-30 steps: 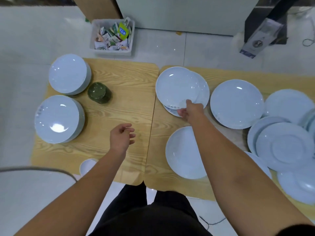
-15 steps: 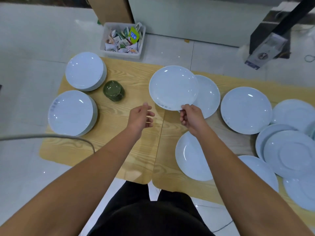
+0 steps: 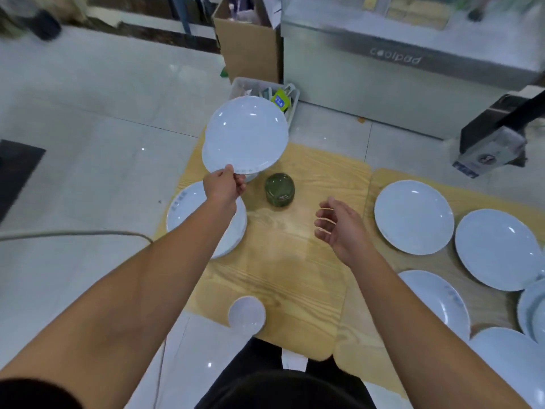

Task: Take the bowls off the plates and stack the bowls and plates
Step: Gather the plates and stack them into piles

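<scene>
My left hand [image 3: 224, 185] grips the near rim of a white plate [image 3: 247, 134] and holds it in the air over the far left stack of plates [image 3: 250, 176], which it mostly hides. A second stack of plates [image 3: 188, 211] lies under my left forearm. My right hand [image 3: 339, 224] hovers over the wooden table [image 3: 283, 261], fingers apart and empty. Several single white plates [image 3: 413, 216] lie spread out on the right. A small white bowl [image 3: 246, 314] sits at the table's near edge.
A dark green glass jar [image 3: 280, 189] stands between my hands. Beyond the table, a white bin [image 3: 290, 95] of packets sits on the floor next to a cardboard box [image 3: 250, 39] and a metal cabinet [image 3: 398, 69]. A grey cable [image 3: 73, 233] runs on the left.
The plate passed from my right hand to my left hand and moved left, over the far left stack. My right hand let go and now hangs empty. The camera view shifted left.
</scene>
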